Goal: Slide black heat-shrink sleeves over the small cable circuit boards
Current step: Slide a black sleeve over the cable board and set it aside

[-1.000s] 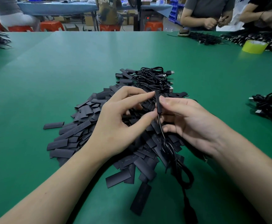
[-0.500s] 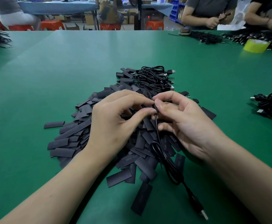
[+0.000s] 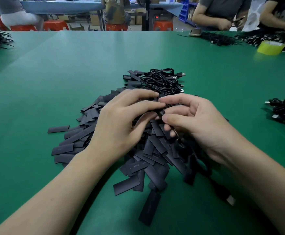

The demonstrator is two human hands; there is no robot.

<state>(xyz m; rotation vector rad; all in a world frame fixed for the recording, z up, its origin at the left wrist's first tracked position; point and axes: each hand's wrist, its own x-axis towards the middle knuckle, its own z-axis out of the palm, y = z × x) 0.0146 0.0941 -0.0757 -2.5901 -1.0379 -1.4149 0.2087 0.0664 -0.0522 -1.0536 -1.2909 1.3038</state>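
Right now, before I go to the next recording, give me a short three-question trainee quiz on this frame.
1. True or false: the left hand and right hand pinch a black cable end above the pile of heat-shrink sleeves.
2. On the table, the yellow tape roll lies: A far right, B far left, C near edge.
3. What colour is the table?
Key: 1 true; 2 A; 3 green.

Pinched between left hand [image 3: 119,126] and right hand [image 3: 199,128]: thin black cable end [image 3: 161,113]. Underneath, heap of flat black heat-shrink sleeves [image 3: 155,150].
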